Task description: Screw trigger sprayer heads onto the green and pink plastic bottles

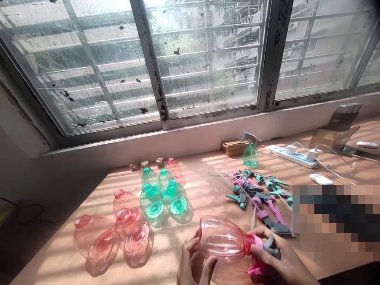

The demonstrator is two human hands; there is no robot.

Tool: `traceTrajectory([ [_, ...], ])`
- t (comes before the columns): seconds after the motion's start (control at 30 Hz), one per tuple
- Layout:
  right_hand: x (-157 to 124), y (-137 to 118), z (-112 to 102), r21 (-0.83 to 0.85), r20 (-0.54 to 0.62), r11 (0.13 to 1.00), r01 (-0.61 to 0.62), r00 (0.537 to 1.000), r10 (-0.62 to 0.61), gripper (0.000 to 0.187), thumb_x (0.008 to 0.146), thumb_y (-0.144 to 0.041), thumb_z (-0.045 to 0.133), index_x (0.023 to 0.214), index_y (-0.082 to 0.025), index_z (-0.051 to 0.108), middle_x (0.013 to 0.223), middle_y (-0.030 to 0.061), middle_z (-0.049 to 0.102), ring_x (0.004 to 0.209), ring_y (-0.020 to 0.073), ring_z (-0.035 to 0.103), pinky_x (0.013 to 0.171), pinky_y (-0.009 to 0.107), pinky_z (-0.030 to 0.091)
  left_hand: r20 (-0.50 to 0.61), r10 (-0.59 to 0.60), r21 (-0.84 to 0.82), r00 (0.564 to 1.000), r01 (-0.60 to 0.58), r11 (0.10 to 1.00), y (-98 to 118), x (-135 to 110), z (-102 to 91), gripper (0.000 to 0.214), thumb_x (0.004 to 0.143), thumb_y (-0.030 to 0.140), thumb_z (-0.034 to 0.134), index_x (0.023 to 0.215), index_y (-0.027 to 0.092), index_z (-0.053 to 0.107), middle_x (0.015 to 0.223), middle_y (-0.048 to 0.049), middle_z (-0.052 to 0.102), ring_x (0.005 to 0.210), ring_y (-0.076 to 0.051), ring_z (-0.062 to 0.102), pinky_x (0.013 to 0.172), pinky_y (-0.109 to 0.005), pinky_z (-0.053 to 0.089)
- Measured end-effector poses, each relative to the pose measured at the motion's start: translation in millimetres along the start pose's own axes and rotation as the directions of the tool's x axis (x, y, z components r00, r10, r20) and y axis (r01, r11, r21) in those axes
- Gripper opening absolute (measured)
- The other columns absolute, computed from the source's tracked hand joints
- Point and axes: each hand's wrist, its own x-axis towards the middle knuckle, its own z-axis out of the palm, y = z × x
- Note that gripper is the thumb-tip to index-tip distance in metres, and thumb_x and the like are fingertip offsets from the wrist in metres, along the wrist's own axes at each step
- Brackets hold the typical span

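A clear pink plastic bottle (223,239) lies on its side between my hands, low in the view. My left hand (193,261) is curled around the bottle's base end. My right hand (278,257) is closed on the grey and pink spray trigger head (265,249) that sits on the bottle's neck. Just beyond my right hand lies a pile of loose trigger heads (255,190) in teal, grey and pink, with thin dip tubes.
Several empty pink bottles (118,235) and green bottles (162,196) stand grouped on the wooden table (59,257). A finished green spray bottle (251,150) stands by the windowsill, near a white power strip (292,156), a mouse (321,179) and a blurred patch at right.
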Motion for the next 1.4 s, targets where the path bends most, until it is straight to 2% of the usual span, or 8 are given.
traceTrajectory([
  [0.13, 9, -7, 2, 0.088, -0.010, 0.993, -0.075, 0.997, 0.077, 0.052, 0.077, -0.060, 0.085, 0.103, -0.020, 0.064, 0.071, 0.0003, 0.072, 0.063, 0.0189, 0.067, 0.059, 0.029, 0.056, -0.038, 0.152, 0.086, 0.988, -0.148, 0.985, -1, 2, 2.6, 0.049, 0.090, 0.065, 0.070, 0.116, 0.024, 0.070, 0.150, -0.0160, 0.059, 0.143, -0.037, 0.055, 0.115, -0.048, 0.052],
  [0.3, 10, -9, 11, 0.108, 0.057, 0.982, -0.155, 0.987, 0.150, 0.050, 0.075, -0.055, 0.089, 0.103, -0.022, 0.063, 0.071, -0.0026, 0.070, 0.063, 0.0167, 0.068, 0.061, 0.028, 0.058, -0.065, 0.037, 0.033, 0.997, -0.035, 0.999, 5, 1, 1.4, 0.066, 0.084, 0.067, 0.076, 0.133, 0.027, 0.058, 0.146, -0.0152, 0.062, 0.126, -0.033, 0.067, 0.109, -0.045, 0.056],
  [0.5, 2, -9, 13, 0.030, 0.125, 0.993, -0.110, 0.987, 0.105, 0.055, 0.071, -0.059, 0.092, 0.098, -0.020, 0.065, 0.075, -0.0031, 0.065, 0.063, 0.0161, 0.068, 0.065, 0.033, 0.063, -0.129, -0.019, -0.098, 0.991, 0.006, 0.995, 24, 2, 3.2, 0.058, 0.072, 0.060, 0.090, 0.108, 0.023, 0.063, 0.150, -0.0146, 0.058, 0.135, -0.038, 0.062, 0.113, -0.047, 0.052],
  [0.67, 4, -15, 10, 0.070, 0.074, 0.983, -0.171, 0.983, 0.166, 0.061, 0.069, -0.057, 0.093, 0.107, -0.020, 0.062, 0.070, -0.0027, 0.067, 0.062, 0.0176, 0.066, 0.059, 0.031, 0.060, -0.007, 0.036, -0.117, 0.999, -0.036, 0.992, 38, -1, 4.8, 0.058, 0.081, 0.054, 0.086, 0.130, 0.030, 0.065, 0.157, -0.0085, 0.057, 0.146, -0.035, 0.052, 0.125, -0.047, 0.039],
  [0.9, 6, -14, 9, 0.156, 0.105, 0.956, -0.248, 0.967, 0.233, 0.061, 0.073, -0.052, 0.093, 0.113, -0.024, 0.057, 0.068, -0.0075, 0.065, 0.056, 0.0135, 0.063, 0.059, 0.033, 0.063, 0.100, 0.141, 0.097, 0.985, -0.151, 0.984, 44, 0, -3.2, 0.046, 0.096, 0.052, 0.070, 0.139, 0.036, 0.066, 0.158, -0.0050, 0.057, 0.150, -0.034, 0.047, 0.126, -0.049, 0.037],
  [1.03, 7, -10, 8, 0.076, 0.132, 0.988, -0.132, 0.984, 0.121, 0.056, 0.073, -0.050, 0.094, 0.106, -0.021, 0.060, 0.073, -0.0049, 0.066, 0.059, 0.0145, 0.066, 0.061, 0.035, 0.065, 0.063, 0.057, 0.038, 0.996, -0.060, 0.997, 36, -4, -1.9, 0.065, 0.086, 0.057, 0.080, 0.142, 0.033, 0.059, 0.153, -0.0094, 0.060, 0.147, -0.035, 0.051, 0.123, -0.048, 0.043],
  [1.17, 7, -11, 6, 0.015, 0.133, 0.998, -0.068, 0.989, 0.065, 0.055, 0.069, -0.050, 0.095, 0.102, -0.020, 0.063, 0.077, -0.0014, 0.067, 0.064, 0.0158, 0.065, 0.057, 0.029, 0.060, 0.028, -0.019, 0.020, 0.999, 0.018, 1.000, 35, -5, -0.9, 0.056, 0.087, 0.059, 0.078, 0.129, 0.027, 0.063, 0.148, -0.0122, 0.063, 0.143, -0.036, 0.055, 0.120, -0.050, 0.046],
  [1.4, 5, -20, 3, 0.137, 0.071, 0.970, -0.200, 0.979, 0.192, 0.063, 0.070, -0.052, 0.094, 0.111, -0.023, 0.056, 0.071, -0.0036, 0.070, 0.061, 0.0149, 0.063, 0.056, 0.026, 0.056, 0.103, 0.204, 0.185, 0.974, -0.220, 0.958, 42, 0, -2.2, 0.040, 0.099, 0.046, 0.067, 0.138, 0.037, 0.065, 0.159, -0.0040, 0.054, 0.152, -0.032, 0.043, 0.127, -0.049, 0.035],
])
